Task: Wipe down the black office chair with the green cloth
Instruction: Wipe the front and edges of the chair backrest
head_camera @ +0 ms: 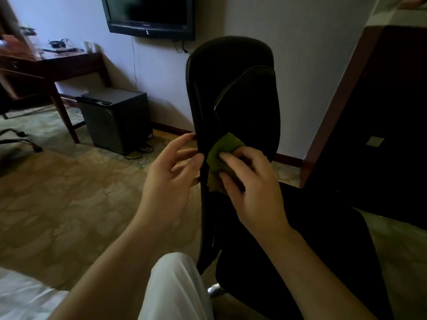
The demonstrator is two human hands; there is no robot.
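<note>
The black office chair (233, 88) stands in front of me, its tall backrest seen almost edge-on and its seat low on the right. My right hand (251, 183) holds the green cloth (221, 151) and presses it against the backrest about halfway up. My left hand (171, 172) is at the backrest's left edge, fingertips and thumb touching the rim, fingers loosely bent. Part of the cloth is hidden under my right fingers.
A dark wooden cabinet (381, 112) stands close on the right. A small black fridge (115, 118) sits by the wall under a wall TV (150, 15). A wooden desk (57, 65) is at left, another chair's base (20, 139) beside it. My white-trousered knee (175, 285) is below.
</note>
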